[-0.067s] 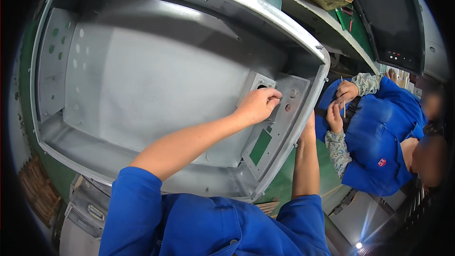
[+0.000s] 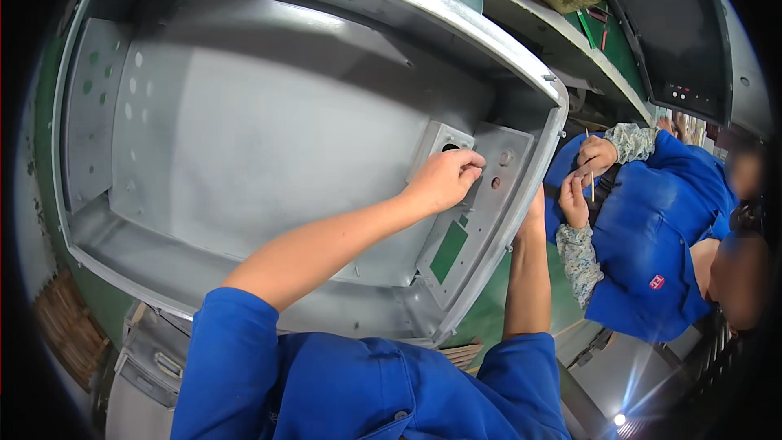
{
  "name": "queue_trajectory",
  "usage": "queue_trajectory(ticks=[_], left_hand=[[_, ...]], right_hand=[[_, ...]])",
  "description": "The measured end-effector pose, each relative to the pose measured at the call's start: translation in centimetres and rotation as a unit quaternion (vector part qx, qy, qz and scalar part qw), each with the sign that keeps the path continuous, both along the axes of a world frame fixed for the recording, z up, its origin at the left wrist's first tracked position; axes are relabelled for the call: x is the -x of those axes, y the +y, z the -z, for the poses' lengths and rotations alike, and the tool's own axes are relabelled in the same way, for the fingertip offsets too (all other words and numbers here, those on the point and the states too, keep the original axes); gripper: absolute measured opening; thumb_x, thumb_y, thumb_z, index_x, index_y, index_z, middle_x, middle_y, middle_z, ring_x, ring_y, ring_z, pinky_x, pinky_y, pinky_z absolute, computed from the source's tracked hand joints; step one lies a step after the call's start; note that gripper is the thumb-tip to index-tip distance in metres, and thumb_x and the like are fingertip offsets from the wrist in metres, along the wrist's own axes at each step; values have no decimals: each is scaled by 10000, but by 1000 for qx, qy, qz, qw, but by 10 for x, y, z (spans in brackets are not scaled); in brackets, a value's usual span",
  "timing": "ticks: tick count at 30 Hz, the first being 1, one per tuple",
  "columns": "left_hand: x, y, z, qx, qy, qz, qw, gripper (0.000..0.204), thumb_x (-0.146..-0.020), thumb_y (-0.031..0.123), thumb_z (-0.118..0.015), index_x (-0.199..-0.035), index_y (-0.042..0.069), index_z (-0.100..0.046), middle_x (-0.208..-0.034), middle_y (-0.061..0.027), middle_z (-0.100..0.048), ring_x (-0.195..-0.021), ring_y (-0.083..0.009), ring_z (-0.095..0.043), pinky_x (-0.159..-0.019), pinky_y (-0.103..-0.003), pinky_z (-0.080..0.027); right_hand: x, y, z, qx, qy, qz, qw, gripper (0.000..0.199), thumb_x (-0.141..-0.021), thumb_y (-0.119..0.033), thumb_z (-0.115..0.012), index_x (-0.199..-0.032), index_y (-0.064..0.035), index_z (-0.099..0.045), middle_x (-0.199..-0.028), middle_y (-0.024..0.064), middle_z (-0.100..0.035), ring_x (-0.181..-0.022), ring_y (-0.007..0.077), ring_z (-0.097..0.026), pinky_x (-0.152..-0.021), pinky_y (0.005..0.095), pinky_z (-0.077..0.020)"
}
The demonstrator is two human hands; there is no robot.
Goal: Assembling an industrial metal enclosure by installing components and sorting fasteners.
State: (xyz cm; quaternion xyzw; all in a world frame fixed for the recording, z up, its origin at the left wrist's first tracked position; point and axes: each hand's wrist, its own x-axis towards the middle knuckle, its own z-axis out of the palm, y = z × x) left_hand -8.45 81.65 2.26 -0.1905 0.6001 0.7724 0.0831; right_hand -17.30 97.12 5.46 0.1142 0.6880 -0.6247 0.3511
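Both hands are up at the right end of a big grey metal housing (image 2: 269, 138) that lies open toward the person like a shallow tub. The left hand (image 2: 444, 179) reaches in over the near rim, fingers curled tight with the fingertips (image 2: 471, 165) pinched together against a small grey bracket plate (image 2: 481, 195) fixed to the inside of the right end wall. Something small may be nipped between those fingertips, but it is too small to make out. The right hand (image 2: 535, 205) comes up outside the same wall; only its edge shows past the rim, so I cannot tell whether it is open or gripping, only that it rests against the outer face opposite the left.

The plate lies straight ahead of the left hand, touching its fingertips, and its long axis runs down along the end wall toward the person. The left hand is the nearer one to its face; the right is on the far side of the sheet metal. The plate is matt grey like the housing, with a square cut-out (image 2: 446, 147) at its upper end, a couple of round holes (image 2: 496, 182) just beside the fingertips, and a green rectangular window (image 2: 449, 251) lower down.

Off to the right a co-worker in blue (image 2: 652, 228) holds a thin stick in raised hands, well apart from the housing.
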Motion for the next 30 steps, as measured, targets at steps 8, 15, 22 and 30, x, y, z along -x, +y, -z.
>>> queue_trajectory(ticks=[8,15,22,30], left_hand=[[7,-4,-5,81,76,-53,992,267,-814,103,-543,-1057,-7,-553,-921,-106,-595,-729,-155,-595,-690,-281,-482],[20,7,-2,10,95,-98,991,280,-745,83,-636,-1006,-4,-582,-947,-103,-569,-704,-150,-579,-643,-255,-508],[21,7,1,3,88,-99,991,290,-726,68,-655,-996,-10,-585,-960,-91,-577,-693,-125,-574,-635,-238,-506],[24,0,-2,84,150,-111,979,231,-765,82,-615,-991,36,-607,-905,-85,-601,-686,-148,-590,-625,-246,-484]], right_hand=[[7,30,36,103,71,55,991,235,-862,-187,-483,-940,25,-551,-808,70,-603,-654,128,-590,-550,232,-492],[10,13,10,45,-6,50,998,200,-844,-149,-502,-941,18,-553,-804,62,-601,-647,117,-586,-528,216,-478],[24,2,-1,-18,-47,-43,998,200,-833,-141,-504,-976,-9,-551,-803,61,-583,-633,126,-585,-530,225,-497],[19,36,41,23,163,-41,985,225,-824,-102,-517,-1013,20,-528,-900,76,-594,-744,125,-582,-635,230,-490]])
